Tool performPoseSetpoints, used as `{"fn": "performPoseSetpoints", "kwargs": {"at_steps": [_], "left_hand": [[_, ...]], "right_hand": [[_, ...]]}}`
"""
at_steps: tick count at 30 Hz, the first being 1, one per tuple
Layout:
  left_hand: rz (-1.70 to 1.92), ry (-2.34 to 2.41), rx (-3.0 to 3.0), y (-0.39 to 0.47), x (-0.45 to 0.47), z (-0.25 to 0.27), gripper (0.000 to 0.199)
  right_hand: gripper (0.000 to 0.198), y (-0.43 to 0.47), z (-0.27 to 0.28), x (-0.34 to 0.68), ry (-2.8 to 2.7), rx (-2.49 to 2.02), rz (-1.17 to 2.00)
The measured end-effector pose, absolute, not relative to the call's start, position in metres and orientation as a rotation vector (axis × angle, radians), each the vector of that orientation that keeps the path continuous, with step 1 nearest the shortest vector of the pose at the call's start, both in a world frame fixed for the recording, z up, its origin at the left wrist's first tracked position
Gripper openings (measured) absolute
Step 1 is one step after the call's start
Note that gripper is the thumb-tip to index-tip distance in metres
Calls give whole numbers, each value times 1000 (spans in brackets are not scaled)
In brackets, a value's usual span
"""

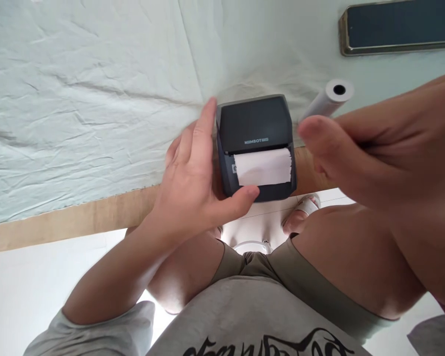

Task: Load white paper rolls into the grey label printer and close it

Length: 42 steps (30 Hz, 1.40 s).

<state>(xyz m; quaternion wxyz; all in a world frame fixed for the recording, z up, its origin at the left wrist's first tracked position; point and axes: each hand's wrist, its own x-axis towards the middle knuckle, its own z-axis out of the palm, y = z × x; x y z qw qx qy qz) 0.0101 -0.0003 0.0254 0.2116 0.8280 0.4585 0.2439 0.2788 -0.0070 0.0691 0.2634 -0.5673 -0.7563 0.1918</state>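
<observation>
The printer (257, 121) sits just beside our spread left hand (191, 183); we can't tell our right hand's (371, 155) grip.

I get soft light across the wrinkled pale-green cloth (96, 99), washed-out glare on the smooth white floor (40, 287), and slight blur on the bare right hand (367, 160).

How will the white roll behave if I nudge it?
The white roll probably tips easily, since it looks tall, slim and stood on end. Once down, its round side would likely roll. It may be light, given its hollow core.
</observation>
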Motion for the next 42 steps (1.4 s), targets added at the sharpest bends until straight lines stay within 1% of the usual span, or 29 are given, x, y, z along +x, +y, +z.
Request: {"fn": "performPoseSetpoints", "kwargs": {"at_steps": [2, 4, 7, 10, 12, 14, 19, 21, 23, 26, 30, 32, 34, 36, 40, 42], "left_hand": [[773, 1209, 2331, -3, 13, 28, 90], [701, 1245, 2293, -5, 18, 33, 80], [628, 1310, 2219, -7, 22, 40, 77], [637, 1321, 2193, -7, 23, 42, 75], [634, 1330, 2183, -7, 23, 41, 75], [611, 1340, 2182, -8, 24, 41, 78], [557, 1322, 2263, -10, 25, 40, 80], [556, 1322, 2283, -10, 24, 40, 78], [575, 1322, 2290, -9, 23, 39, 78], [601, 1313, 2290, -9, 22, 40, 77], [595, 1302, 2263, -9, 23, 40, 75], [606, 1288, 2250, -9, 22, 39, 74], [622, 1261, 2253, -10, 20, 37, 74], [636, 1231, 2257, -9, 16, 37, 79], [487, 1332, 2245, -7, 10, 40, 107], [373, 1416, 2259, -6, 9, 42, 117]], "right_hand": [[85, -3, 64, 266, -1994, -1505, 593], [76, 3, 61, 257, -1911, -1504, 768], [63, 10, 59, 251, -1772, -1504, 1055], [65, 14, 58, 248, -1668, -1491, 1230], [69, 15, 57, 248, -1640, -1529, 1288], [72, 14, 58, 249, -1668, -1597, 1247], [79, 17, 60, 260, -2024, -1671, 988], [81, 20, 60, 265, -2072, -1768, 1015], [82, 24, 60, 268, -2063, -1799, 1128], [77, 27, 59, 268, -2064, -1667, 1245], [70, 24, 56, 263, -2009, -1627, 1234], [73, 19, 53, 260, -1962, -1638, 1219], [75, 12, 50, 258, -1943, -1629, 1131], [75, 6, 47, 259, -1958, -1639, 1012], [74, 4, 44, 264, -2047, -1707, 892], [72, 7, 41, 266, -2062, -1688, 860]]}}
